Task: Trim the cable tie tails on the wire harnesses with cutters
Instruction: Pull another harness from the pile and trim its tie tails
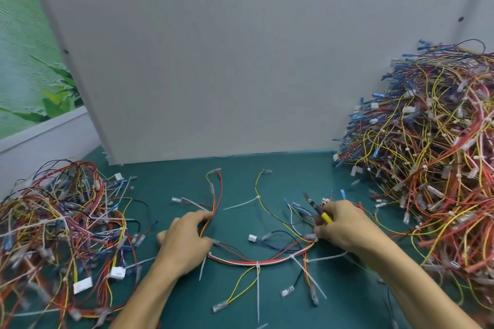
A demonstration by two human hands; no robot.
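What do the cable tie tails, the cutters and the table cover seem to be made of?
Cable tie tails on the harness: probably nylon plastic; whitish, thin, lying in soft curves. Cutters: dark, dull metal tips; yellow handle, likely a plastic or rubber sleeve. Table cover: teal mat, perhaps rubber; matte, without glare.

**Soft, even light, with a wide-angle bend at the edges**

Bright, diffuse light covers the green bench [240, 181] and the grey panel [213, 61] evenly. Faint, soft-edged shadows sit close under the left hand [184, 243] and the right hand [344, 224], so the light comes from above. The panel's side edges lean and bow with lens distortion. The wire pile [53, 235] at lower left looks smeared and soft
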